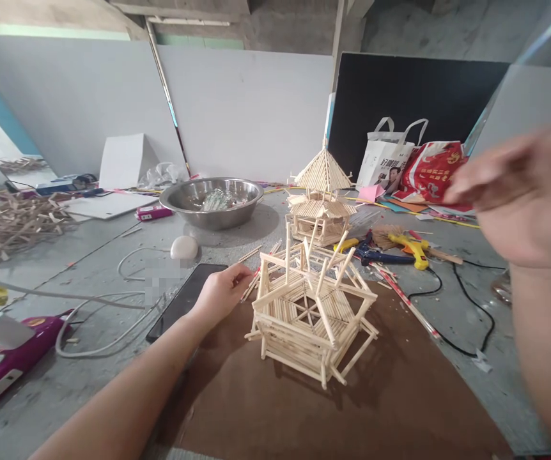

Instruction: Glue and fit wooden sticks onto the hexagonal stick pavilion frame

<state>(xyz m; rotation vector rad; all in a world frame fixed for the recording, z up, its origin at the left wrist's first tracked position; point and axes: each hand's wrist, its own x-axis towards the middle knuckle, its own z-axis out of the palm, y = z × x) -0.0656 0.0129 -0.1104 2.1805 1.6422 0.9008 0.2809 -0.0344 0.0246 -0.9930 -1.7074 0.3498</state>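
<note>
A half-built hexagonal stick frame (311,313) stands on a brown board (352,402) in front of me. My left hand (220,292) reaches to its left side, fingers curled over loose wooden sticks (251,281) lying by a black phone (186,300). Whether it grips a stick I cannot make out. My right hand (525,191) is raised close to the camera at the right, blurred by motion, its fingers hard to read. Behind the frame stands a finished stick pagoda (322,198) with a pointed roof.
A steel bowl (213,201) sits at the back, a yellow glue gun (412,246) and blue tool (376,254) with a black cable to the right. Shopping bags (414,169) lean on a dark board. A stick pile (7,220), white cables and a pink box (7,361) lie left.
</note>
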